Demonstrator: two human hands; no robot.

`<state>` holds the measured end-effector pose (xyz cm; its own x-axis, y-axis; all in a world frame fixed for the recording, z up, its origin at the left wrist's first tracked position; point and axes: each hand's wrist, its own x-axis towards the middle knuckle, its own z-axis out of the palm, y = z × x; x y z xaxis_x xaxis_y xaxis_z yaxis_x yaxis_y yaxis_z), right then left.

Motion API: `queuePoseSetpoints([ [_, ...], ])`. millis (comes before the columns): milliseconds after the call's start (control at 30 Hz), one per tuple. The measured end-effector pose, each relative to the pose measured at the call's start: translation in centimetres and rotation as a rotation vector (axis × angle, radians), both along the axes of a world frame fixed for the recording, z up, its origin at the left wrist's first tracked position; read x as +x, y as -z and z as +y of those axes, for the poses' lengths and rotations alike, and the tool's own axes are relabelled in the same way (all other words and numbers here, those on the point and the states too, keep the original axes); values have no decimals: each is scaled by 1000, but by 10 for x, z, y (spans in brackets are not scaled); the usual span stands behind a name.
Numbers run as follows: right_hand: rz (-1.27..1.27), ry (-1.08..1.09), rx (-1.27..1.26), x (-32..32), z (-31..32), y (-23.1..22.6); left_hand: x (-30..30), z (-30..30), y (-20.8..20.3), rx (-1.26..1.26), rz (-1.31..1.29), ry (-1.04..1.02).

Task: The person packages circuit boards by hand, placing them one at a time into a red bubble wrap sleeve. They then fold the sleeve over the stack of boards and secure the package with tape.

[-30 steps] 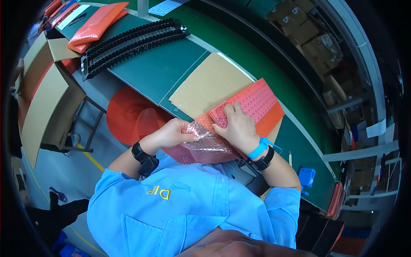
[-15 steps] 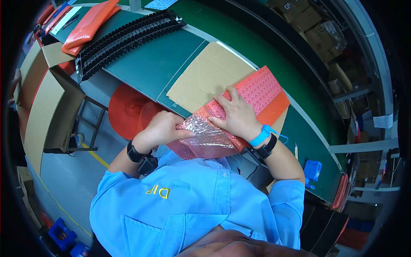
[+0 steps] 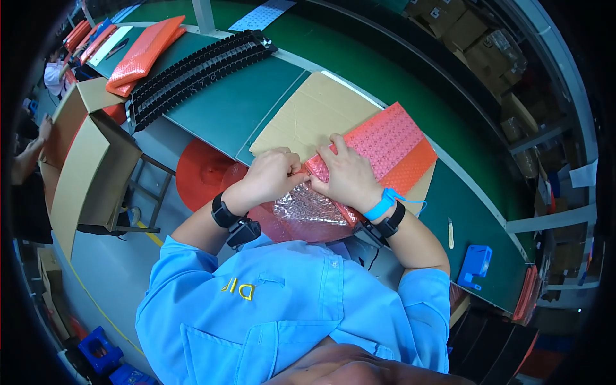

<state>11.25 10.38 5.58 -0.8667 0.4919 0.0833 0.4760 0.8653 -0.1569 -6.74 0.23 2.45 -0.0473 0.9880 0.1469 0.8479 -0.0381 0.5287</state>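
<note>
A flat pink-red bubble-wrap package [image 3: 391, 141] lies slantwise over a brown cardboard sheet [image 3: 314, 102] on the green bench. Its near end spreads into a loose, shiny, see-through flap [image 3: 308, 208] hanging toward my body. My left hand [image 3: 273, 174] is closed, pinching the wrap where the flap meets the package. Right beside it, my right hand [image 3: 350, 176] grips the package's near end, fingers on top and thumb close to the left fingertips. What lies inside the wrap is hidden.
A black ribbed strip [image 3: 199, 77] and orange bubble-wrap packages [image 3: 144, 54] lie at the far left of the bench. An open carton [image 3: 96, 160] stands left, with a person's arm at it. A blue tape dispenser [image 3: 475, 266] and a small cutter [image 3: 450, 234] sit right.
My left hand has moved up and right along the wrap, from the loose flap to beside my right thumb. My right hand keeps its hold, shifted slightly. The cutter shows more fully.
</note>
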Motion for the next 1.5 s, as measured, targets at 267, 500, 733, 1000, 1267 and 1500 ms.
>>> queuePoseSetpoints([
  [267, 282, 44, 106, 10, -2, 5, 1, 15, 18, -208, -1472, 61],
  [500, 405, 85, 110, 13, -11, 12, 28, 17, -3, -393, -1467, -100],
  [733, 637, -68, -4, 37, 6, -25, 6, 10, -43, -118, -824, -51],
  [1000, 674, -27, 324, 115, 35, -56, 13, -31, -86, 350, -143, 252],
  [1267, 765, -100, 477, 136, 51, -8, 15, -41, -60, 370, -138, 202],
  [1500, 812, 40, 502, 139, 51, -12, 14, -44, -54, 379, -143, 150],
])
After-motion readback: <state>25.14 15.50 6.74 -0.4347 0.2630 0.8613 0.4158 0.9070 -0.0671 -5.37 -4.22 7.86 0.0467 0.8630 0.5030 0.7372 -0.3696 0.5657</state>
